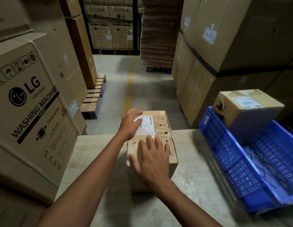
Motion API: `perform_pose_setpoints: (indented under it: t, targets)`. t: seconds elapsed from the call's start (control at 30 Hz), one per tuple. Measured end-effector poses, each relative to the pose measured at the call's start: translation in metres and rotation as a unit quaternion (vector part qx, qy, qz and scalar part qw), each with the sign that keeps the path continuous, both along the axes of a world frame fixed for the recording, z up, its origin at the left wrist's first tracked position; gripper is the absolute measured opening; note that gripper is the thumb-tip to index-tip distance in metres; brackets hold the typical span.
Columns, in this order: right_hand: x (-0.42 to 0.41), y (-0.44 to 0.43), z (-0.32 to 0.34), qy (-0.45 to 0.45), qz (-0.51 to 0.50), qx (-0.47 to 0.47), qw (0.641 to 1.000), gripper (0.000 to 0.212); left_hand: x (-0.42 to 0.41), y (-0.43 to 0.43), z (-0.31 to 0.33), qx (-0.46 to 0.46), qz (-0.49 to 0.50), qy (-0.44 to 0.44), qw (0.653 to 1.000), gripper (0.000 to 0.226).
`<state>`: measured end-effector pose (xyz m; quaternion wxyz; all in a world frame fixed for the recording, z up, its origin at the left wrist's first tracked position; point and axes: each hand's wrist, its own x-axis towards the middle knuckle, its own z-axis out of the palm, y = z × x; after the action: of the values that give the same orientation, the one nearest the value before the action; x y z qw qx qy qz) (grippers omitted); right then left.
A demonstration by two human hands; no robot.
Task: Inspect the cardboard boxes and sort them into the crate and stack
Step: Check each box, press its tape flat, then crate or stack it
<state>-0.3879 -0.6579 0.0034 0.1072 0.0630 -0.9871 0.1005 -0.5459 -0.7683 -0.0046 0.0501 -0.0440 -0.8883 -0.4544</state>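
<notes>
Box (160, 128) sits on the surface (191, 161) just left of the crate (216, 145). Left hand (131, 123) lies over its far top corner, right hand (152, 159) is spread flat on the near top; both press, neither grips. Risk, imo: box's far end looks at the surface edge, so a fwd push w/ flat hands could tip it off.

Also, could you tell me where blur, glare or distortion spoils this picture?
Head view: dim, warm light. The taped box in the middle is fairly sharp, with glare on its clear tape. The blue crate and the small box at its far end are blurred. Wide-angle distortion leans the washing machine carton at the left edge.
</notes>
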Motion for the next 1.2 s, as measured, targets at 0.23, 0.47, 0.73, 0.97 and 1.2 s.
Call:
perform_pose_setpoints:
  t: [0.23,0.47,0.73,0.97,1.2]
  targets:
    - [0.001,0.028,-0.009,0.064,0.101,0.035,0.992,0.049,0.017,0.026,0.002,-0.033,0.172,-0.002,0.985,0.038]
    - [0.001,0.104,-0.035,0.120,0.095,-0.043,0.987,0.044,0.034,0.040,-0.002,0.080,0.235,-0.027,0.968,0.054]
    - [-0.003,0.145,-0.044,0.061,-0.176,-0.393,0.901,0.048,0.062,0.043,-0.026,0.143,0.150,-0.052,0.977,0.052]
    - [-0.032,0.171,-0.018,0.032,-0.214,-0.574,0.790,0.085,0.087,0.084,-0.012,0.302,0.117,-0.074,0.943,0.068]
    - [-0.047,0.236,0.073,0.099,-0.132,-0.579,0.798,0.077,0.095,0.141,0.078,0.312,0.111,0.056,0.942,0.044]
